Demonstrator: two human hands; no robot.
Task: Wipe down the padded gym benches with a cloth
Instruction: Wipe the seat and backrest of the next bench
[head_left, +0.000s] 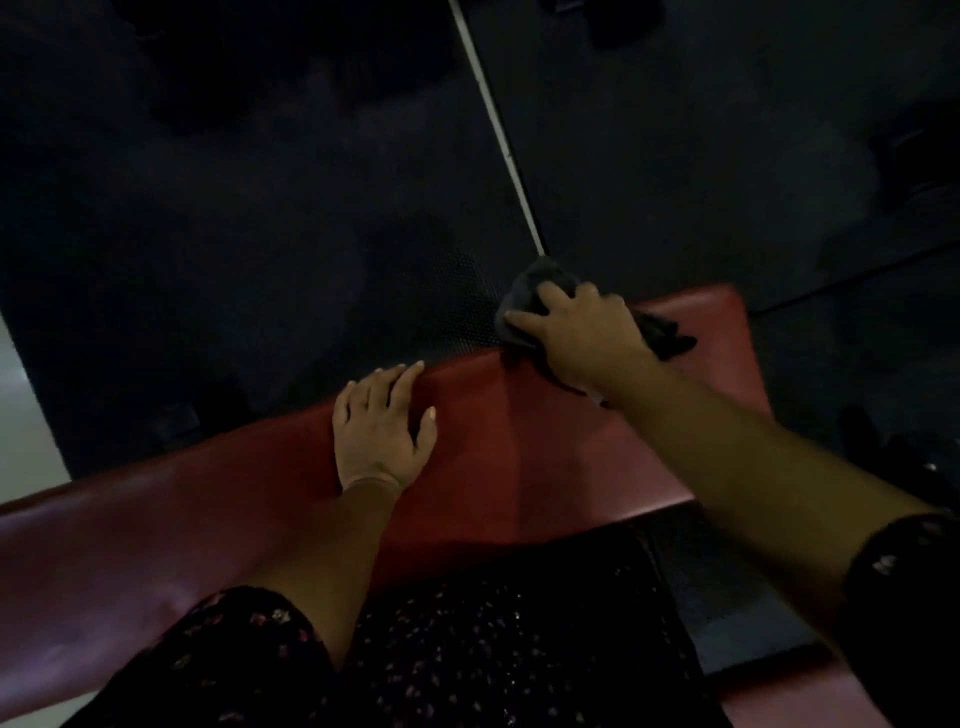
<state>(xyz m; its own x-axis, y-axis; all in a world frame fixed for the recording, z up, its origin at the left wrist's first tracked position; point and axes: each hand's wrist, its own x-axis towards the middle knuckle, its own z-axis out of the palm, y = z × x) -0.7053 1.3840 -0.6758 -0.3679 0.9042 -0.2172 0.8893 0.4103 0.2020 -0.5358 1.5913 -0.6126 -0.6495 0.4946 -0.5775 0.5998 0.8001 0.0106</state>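
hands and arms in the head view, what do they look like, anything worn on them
Two bare hands, the left hand and the right hand, with no gloves or rings that show in this dim view. Both forearms are bare up to about the elbow. There the left sleeve and the right sleeve begin: short, dark fabric with a small pinkish flower print.

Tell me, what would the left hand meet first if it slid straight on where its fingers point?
Probably nothing. The left hand lies on the bench with fingertips at its far edge; beyond is only dark floor. The cloth sits right of that line.
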